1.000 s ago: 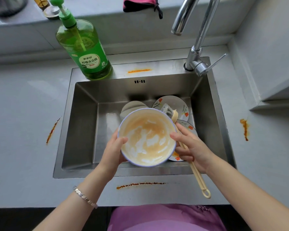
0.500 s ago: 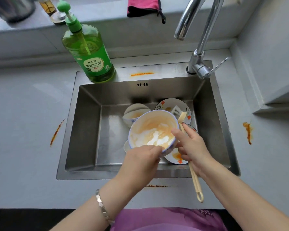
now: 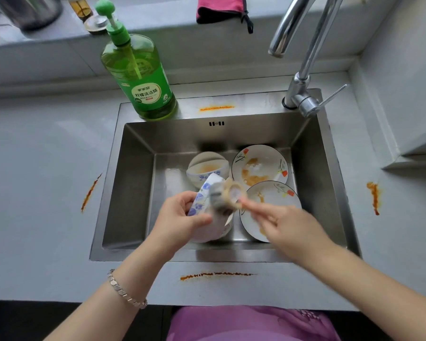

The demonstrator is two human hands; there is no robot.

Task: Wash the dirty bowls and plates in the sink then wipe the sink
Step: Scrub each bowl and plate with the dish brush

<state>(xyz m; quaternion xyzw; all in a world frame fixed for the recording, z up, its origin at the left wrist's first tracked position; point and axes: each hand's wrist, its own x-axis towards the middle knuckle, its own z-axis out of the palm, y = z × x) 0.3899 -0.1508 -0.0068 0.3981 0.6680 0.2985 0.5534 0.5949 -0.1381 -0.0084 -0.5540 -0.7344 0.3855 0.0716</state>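
Bowl (image 3: 208, 187) is up off the sink floor, tipped on its side over the near middle of the sink (image 3: 133, 188). Its blue flowers face outward and its mouth is turned to the right. The left hand (image 3: 182, 217) has its grip curled round the bowl's wall. The right hand (image 3: 288, 227) is smeared with motion. Its grip looks closed on the brush (image 3: 229, 195), whose head sits at the bowl's mouth, though I can't make out the fingers one by one.

From where I stand, the scrubbing would go best with the bowl held firm and turned a little at a time. That way the bristles get round the whole inside and then the rim. I see no water from the tap (image 3: 301, 92), so a rinse seems yet to come.

Room is tight to the right. The near plate (image 3: 273, 205) lies just beside the bowl and right under the brush hand, overlapping the far plate (image 3: 260, 166). A second bowl (image 3: 207, 168) sits just behind. A wide swing of the brush could knock any of them. The left part of the sink floor shows only steel, so that is the better side to work toward. The soap bottle (image 3: 143, 77) stands on the back ledge, well apart. Orange streaks (image 3: 90, 193) mark the bench (image 3: 35, 168) on the left, front and right.
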